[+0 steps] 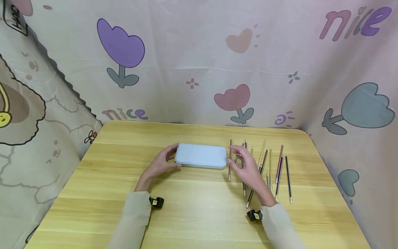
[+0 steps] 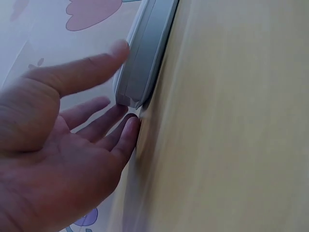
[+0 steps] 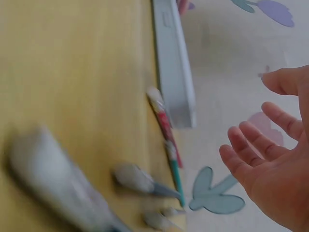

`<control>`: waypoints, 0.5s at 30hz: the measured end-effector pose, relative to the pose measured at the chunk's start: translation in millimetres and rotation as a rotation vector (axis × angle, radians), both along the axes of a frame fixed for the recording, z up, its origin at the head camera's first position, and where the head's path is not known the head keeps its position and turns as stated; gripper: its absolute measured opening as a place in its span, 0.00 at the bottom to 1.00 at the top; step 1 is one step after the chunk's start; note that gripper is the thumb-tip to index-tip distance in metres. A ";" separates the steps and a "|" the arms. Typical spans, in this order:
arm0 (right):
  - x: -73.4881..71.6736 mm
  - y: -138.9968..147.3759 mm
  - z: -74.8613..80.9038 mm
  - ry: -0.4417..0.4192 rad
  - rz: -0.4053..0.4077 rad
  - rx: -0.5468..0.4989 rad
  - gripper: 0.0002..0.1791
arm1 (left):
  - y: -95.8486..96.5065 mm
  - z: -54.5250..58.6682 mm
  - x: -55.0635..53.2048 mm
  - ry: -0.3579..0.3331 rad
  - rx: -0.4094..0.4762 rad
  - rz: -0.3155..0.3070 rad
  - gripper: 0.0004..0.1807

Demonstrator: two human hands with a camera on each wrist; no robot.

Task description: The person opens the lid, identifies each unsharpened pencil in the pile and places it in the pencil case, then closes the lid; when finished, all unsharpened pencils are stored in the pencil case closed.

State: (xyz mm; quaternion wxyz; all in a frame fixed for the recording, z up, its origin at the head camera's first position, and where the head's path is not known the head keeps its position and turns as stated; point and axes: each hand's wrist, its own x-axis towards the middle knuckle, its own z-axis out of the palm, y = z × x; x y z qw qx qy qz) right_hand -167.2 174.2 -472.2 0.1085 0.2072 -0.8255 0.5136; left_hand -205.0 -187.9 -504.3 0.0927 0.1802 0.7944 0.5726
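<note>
A flat, pale blue pencil box [image 1: 200, 155] with its lid down lies on the wooden table, lengthwise across the middle. At its left end is my left hand [image 1: 160, 161], thumb by the near corner and fingers by the far corner. In the left wrist view the thumb overlaps the box's side [image 2: 145, 48] and the fingers are loosely bent; firm contact is hard to tell. My right hand [image 1: 247, 169] hovers past the right end, over scattered pencils, fingers spread and apart from the box. The right wrist view shows nothing in that palm [image 3: 280, 188].
Several loose pencils [image 1: 288, 180] are strewn to the right of the box, some crossing, most with eraser ends toward me. One reddish pencil [image 1: 230, 159] lies close along the box's right end. A printed cloth [image 1: 180, 52] hangs behind the table [image 1: 192, 211] and along its sides.
</note>
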 end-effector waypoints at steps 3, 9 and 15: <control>-4.2 -10.1 -7.3 0.015 0.026 0.030 0.27 | 1.9 0.3 0.6 -0.005 -0.015 0.025 0.50; -12.0 -29.3 -12.4 0.070 0.047 0.134 0.28 | 6.3 -0.2 2.2 0.021 -0.038 0.052 0.50; -17.5 -44.9 -16.6 0.099 0.110 0.171 0.28 | 9.1 0.4 1.8 0.008 -0.072 0.063 0.51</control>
